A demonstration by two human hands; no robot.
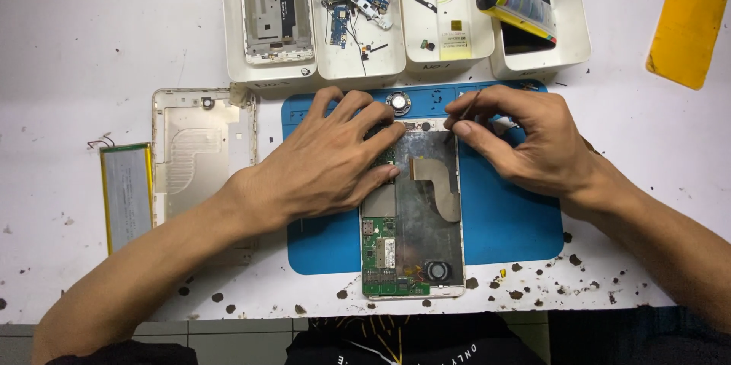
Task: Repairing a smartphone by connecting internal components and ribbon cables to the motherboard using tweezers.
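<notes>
An opened phone (415, 220) lies face down on a blue mat (510, 220), its green circuit board and tan flex cable exposed. My left hand (327, 163) rests flat on the phone's upper left part, fingers spread, holding it down. My right hand (525, 137) pinches thin dark tweezers (464, 110) whose tip touches the phone's top edge. A small round part (398, 102) lies on the mat just above the phone.
A gold back cover (199, 148) and a flat battery (126, 196) lie to the left. Several white trays (358, 68) with phone parts line the back, one bearing a yellow glue bottle (518, 6). A yellow sheet (689, 19) is at far right. The white table (91, 45) is chipped along its front edge.
</notes>
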